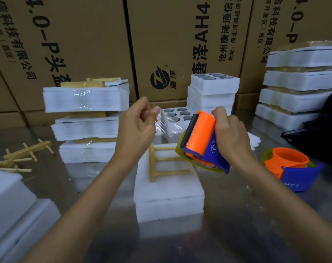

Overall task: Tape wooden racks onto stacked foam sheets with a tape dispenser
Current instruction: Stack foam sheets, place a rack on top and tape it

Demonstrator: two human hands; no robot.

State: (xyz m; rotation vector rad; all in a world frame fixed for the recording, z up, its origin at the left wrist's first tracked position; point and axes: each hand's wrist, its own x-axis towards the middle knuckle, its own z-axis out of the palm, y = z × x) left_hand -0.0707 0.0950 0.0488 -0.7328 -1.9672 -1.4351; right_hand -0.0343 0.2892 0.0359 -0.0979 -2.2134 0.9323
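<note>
A stack of white foam sheets [169,194] lies on the metal table in front of me, and a small wooden rack [161,162] rests on top of it. Above the stack, my right hand [231,135] grips an orange and blue tape dispenser [201,141]. A strip of clear tape [161,124] runs from the dispenser to my left hand [136,128], which pinches its free end between thumb and fingers. Both hands are held in the air above the rack.
Taped foam bundles [87,118] are piled at the left, foam blocks with round holes [212,90] behind, more bundles [298,86] at the right. Loose wooden racks [22,154] lie at the left. A second dispenser [290,168] sits to the right. Cardboard boxes [161,38] form a back wall.
</note>
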